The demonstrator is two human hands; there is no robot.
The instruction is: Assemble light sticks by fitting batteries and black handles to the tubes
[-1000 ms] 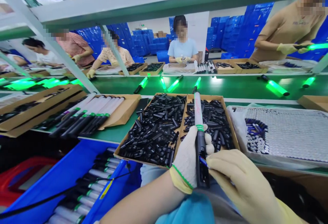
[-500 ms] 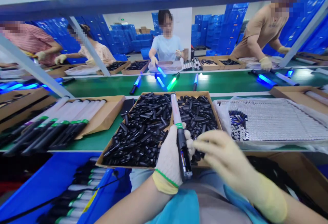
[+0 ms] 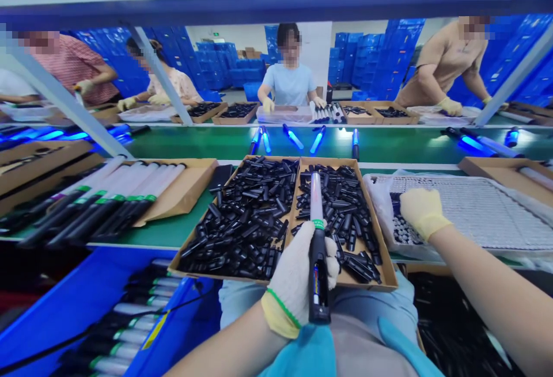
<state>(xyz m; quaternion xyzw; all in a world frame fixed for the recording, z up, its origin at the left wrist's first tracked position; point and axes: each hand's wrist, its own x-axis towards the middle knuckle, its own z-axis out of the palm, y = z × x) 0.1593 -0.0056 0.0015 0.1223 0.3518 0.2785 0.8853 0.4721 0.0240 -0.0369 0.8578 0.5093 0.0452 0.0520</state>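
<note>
My left hand [image 3: 298, 270], in a white knit glove, is closed around the black handle of a light stick [image 3: 317, 239]. The stick has a pale clear tube and a green band, and its tube points away from me. Its battery compartment is uncovered, with a battery [image 3: 316, 282] showing inside. My right hand [image 3: 421, 210], in a pale yellow glove, is over the left end of a tray of batteries [image 3: 470, 207]. Its fingers are curled down among the loose batteries and their tips are hidden. Below the stick's tube sits a cardboard box of black plastic parts [image 3: 242, 221].
Light sticks [image 3: 125, 184] lie in a row on cardboard at left. Below them is a blue bin [image 3: 103, 273] holding more. Lit blue sticks [image 3: 318, 138] lie on the green conveyor [image 3: 185, 144]. Several co-workers sit or stand beyond it. Slanted metal posts [image 3: 82, 101] flank the view.
My right hand has moved from beside the light stick to the battery tray on the right. The green-lit stick on the conveyor is out of view. My left hand keeps its hold.
</note>
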